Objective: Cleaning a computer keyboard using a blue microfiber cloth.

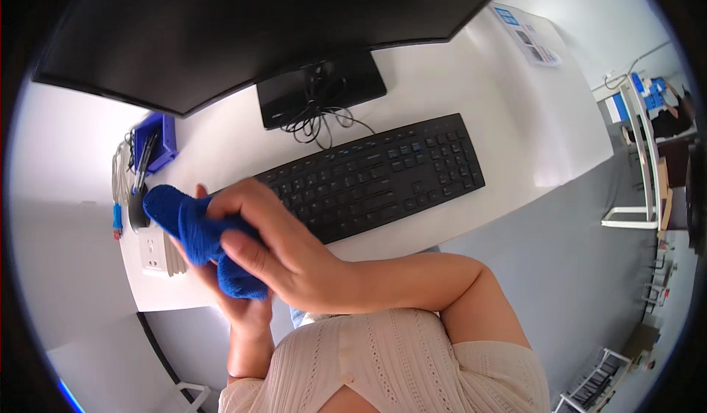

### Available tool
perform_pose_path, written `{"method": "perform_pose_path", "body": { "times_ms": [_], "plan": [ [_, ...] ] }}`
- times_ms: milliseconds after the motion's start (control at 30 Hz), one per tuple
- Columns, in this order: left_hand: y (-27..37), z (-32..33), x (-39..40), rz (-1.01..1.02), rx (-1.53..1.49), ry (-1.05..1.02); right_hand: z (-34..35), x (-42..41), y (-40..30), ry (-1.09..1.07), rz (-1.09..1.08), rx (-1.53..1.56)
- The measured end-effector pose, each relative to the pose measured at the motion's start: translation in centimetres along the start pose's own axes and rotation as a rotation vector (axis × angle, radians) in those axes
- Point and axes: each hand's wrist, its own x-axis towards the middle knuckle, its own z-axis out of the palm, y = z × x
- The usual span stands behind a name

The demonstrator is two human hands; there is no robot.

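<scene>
A bunched blue cloth (190,226) is held between my two hands over the desk's left front part. My right hand (276,247) grips it from above, thumb and fingers pressing into the folds. Below and behind the cloth, my left hand (243,308) supports it, its fingers mostly hidden. A black keyboard (381,175) lies slantwise just beyond the right hand, which overlaps its left end in view. Close to the cloth's left side is a black mouse (136,212), with a white power socket block (154,253) nearer to me.
A large dark monitor (221,32) overhangs the back of the white desk (442,76). Coiled black cables (315,117) lie at its stand (359,76). Pens sit in a blue bin (165,142) beside a bundled pale cable (119,175). A printed sheet (530,40) lies far right.
</scene>
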Motion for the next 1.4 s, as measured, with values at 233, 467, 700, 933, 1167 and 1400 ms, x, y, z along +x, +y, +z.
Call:
{"method": "perform_pose_path", "body": {
  "times_ms": [233,467,700,933,1167,1400],
  "plan": [
    [-0.1,-0.4,4.1,0.157,0.159,0.111,-10.7,-5.3,-3.7,0.155,-0.02,-0.675],
    [3.3,11.1,8.2,0.444,0.718,-0.472,-23.5,-11.7,-2.9,0.453,0.129,-1.414],
    [-2.0,25.0,10.3,0.626,0.59,-0.898,-22.4,-12.3,-2.2,0.31,0.293,-1.212],
    [-4.7,25.4,11.0,0.455,0.593,-1.186,-23.1,-12.1,-3.0,0.16,0.421,-1.243],
    [-1.8,18.1,10.7,0.446,0.913,-1.282,-22.6,-11.9,-3.3,0.2,0.374,-1.226],
    [-1.8,8.5,9.5,0.574,0.981,-1.03,-23.2,-12.4,-3.2,0.184,0.27,-1.268]
  ]
}}
